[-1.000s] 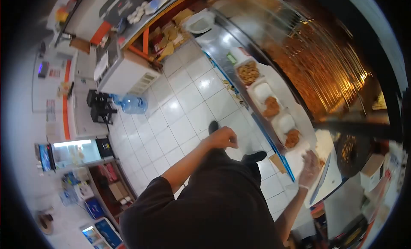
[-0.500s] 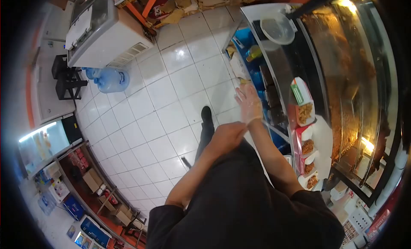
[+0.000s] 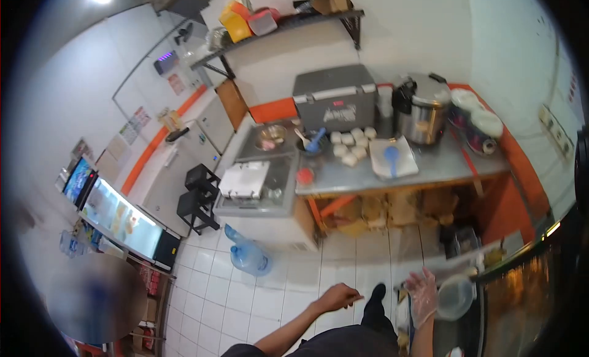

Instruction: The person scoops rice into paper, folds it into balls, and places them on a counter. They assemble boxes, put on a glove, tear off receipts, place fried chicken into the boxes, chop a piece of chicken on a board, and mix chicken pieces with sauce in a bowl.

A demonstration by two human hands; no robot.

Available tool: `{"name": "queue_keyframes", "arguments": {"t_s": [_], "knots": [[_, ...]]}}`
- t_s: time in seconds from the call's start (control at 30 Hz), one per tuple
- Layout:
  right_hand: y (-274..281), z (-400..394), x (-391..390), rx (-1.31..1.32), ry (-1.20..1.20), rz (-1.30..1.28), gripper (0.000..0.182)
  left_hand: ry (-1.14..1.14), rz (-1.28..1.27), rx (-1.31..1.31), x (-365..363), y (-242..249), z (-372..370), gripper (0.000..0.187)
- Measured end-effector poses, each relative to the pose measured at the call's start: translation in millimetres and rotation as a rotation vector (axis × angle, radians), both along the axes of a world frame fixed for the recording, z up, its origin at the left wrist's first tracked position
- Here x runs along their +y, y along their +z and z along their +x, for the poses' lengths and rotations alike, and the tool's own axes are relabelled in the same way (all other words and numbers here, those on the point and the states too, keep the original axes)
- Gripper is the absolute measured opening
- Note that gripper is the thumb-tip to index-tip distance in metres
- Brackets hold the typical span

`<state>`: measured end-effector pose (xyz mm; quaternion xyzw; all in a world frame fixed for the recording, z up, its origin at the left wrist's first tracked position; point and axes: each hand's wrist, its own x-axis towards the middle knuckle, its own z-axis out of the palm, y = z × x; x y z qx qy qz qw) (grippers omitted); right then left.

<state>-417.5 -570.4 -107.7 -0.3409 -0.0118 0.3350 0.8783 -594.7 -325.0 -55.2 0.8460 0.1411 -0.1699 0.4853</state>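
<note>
The right hand (image 3: 423, 295) wears a thin clear glove, most likely so that bare skin does not touch food. Its fingers are spread wide and hold nothing. It hangs just beside a clear plastic bowl (image 3: 454, 297), which sits at the end of a glass case (image 3: 521, 295) near the person's right side, easy to reach.

The left hand (image 3: 338, 295) is bare. Its fingers are curled loosely, and something small may be pinched in them, but it is too blurred to tell. It floats over the white floor tiles (image 3: 270, 302).

Across the room, a metal desk (image 3: 429, 166) carries a rice cooker (image 3: 423, 108), a grey box (image 3: 334, 99), small white lumps (image 3: 351, 145) and a blue scoop (image 3: 391, 155) on a white tray. A big water bottle (image 3: 248, 256) lies on the floor.
</note>
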Motion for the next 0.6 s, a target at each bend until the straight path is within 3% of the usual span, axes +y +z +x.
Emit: {"name": "queue_keyframes", "arguments": {"t_s": [0.1, 0.13, 0.17, 0.2, 0.23, 0.27, 0.3, 0.33, 0.37, 0.4, 0.47, 0.5, 0.57, 0.6], "knots": [[-1, 49, 33, -0.040, -0.001, 0.029, 0.068, 0.200, 0.182, -0.416, 97, 39, 59, 0.030], [-11, 74, 53, -0.032, -0.007, -0.049, 0.062, 0.279, 0.230, -0.408, 134, 68, 77, 0.035], [-12, 103, 74, -0.033, -0.015, -0.137, 0.057, 0.219, 0.487, -0.524, 184, 90, 93, 0.037], [0, 123, 95, -0.042, -0.009, -0.124, 0.057, 0.329, 0.451, -0.536, 219, 139, 105, 0.023], [17, 141, 117, -0.044, -0.011, -0.186, 0.053, 0.420, 0.524, -0.555, 281, 155, 115, 0.018], [34, 158, 139, -0.044, -0.015, -0.249, 0.050, 0.652, 0.700, -0.468, 310, 209, 131, 0.018], [45, 173, 157, -0.057, -0.011, -0.205, 0.044, 0.596, 0.621, -0.785, 362, 256, 135, 0.018], [45, 189, 174, -0.064, -0.011, -0.195, 0.044, 0.629, 1.140, -0.714, 397, 318, 148, 0.018], [43, 207, 190, -0.153, 0.030, -0.212, 0.044, 0.503, 1.447, -0.908, 440, 368, 162, 0.017], [41, 222, 206, -0.242, 0.068, -0.232, 0.044, 0.499, 1.449, -1.246, 475, 419, 183, 0.018], [42, 246, 232, -0.272, 0.013, -0.246, 0.044, 0.676, 1.749, -0.950, 554, 511, 211, 0.035], [41, 249, 244, -0.285, -0.032, -0.268, 0.043, 0.866, 1.425, -0.866, 571, 552, 231, 0.049], [43, 249, 260, -0.264, -0.133, -0.320, 0.041, 0.940, 1.489, -0.862, 662, 594, 263, 0.061], [42, 250, 269, -0.246, -0.230, -0.370, 0.039, 1.095, 1.450, -0.767, 692, 610, 279, 0.084]]}}
